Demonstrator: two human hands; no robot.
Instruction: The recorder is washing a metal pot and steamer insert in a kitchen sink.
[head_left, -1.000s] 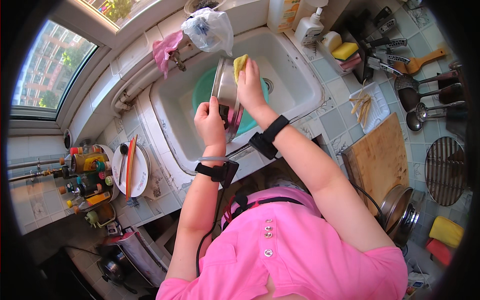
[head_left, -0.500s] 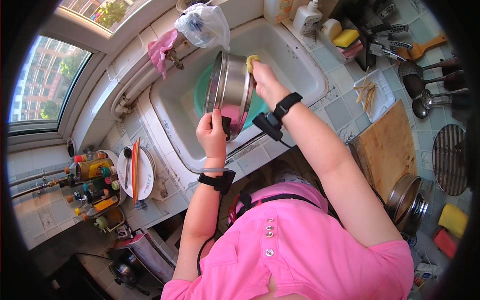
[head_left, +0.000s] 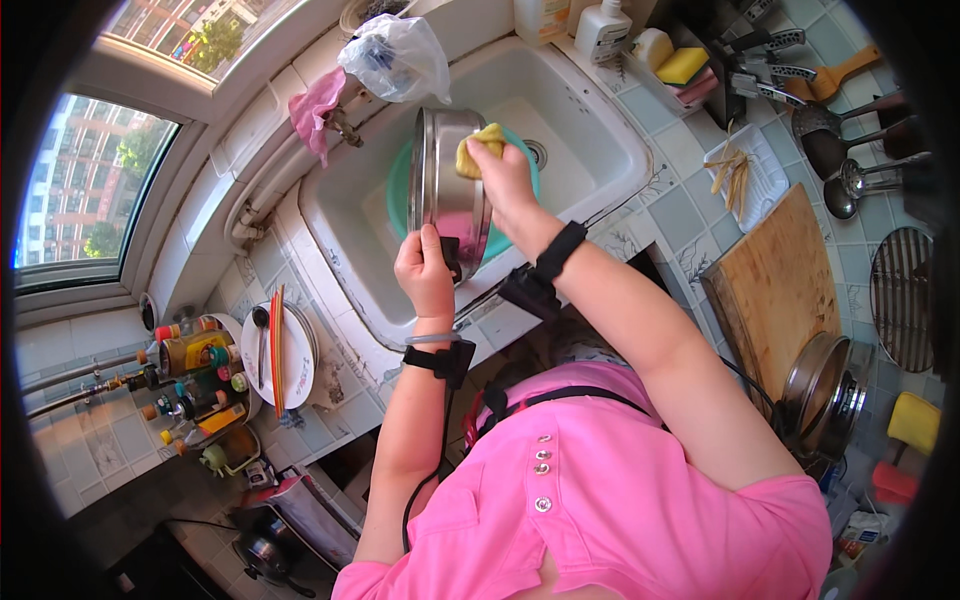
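A stainless steel pot (head_left: pixel 452 195) is held tilted on its side above the sink (head_left: pixel 590 140). My left hand (head_left: pixel 424 275) is closed round the pot's dark handle (head_left: pixel 451 256), at the end nearest me. In my right hand (head_left: pixel 505 180) is a yellow cloth (head_left: pixel 478 150), pressed against the pot's outer wall near its far end. Behind the pot a green basin (head_left: pixel 400 190) stands in the sink, partly hidden. Pink shows on the pot's shiny side, like a reflection of my shirt.
Left of the sink are stacked plates (head_left: pixel 300 365) with chopsticks and a spoon. A faucet (head_left: pixel 345 128) and a plastic bag (head_left: pixel 400 60) are at the sink's back. Rightward stand a soap bottle (head_left: pixel 603 32), a white tray (head_left: pixel 760 180) and a wooden cutting board (head_left: pixel 775 285).
My right hand has slid the yellow cloth from the pot's right edge onto its outer wall, leftward and slightly nearer me. My left hand keeps its grip on the handle.
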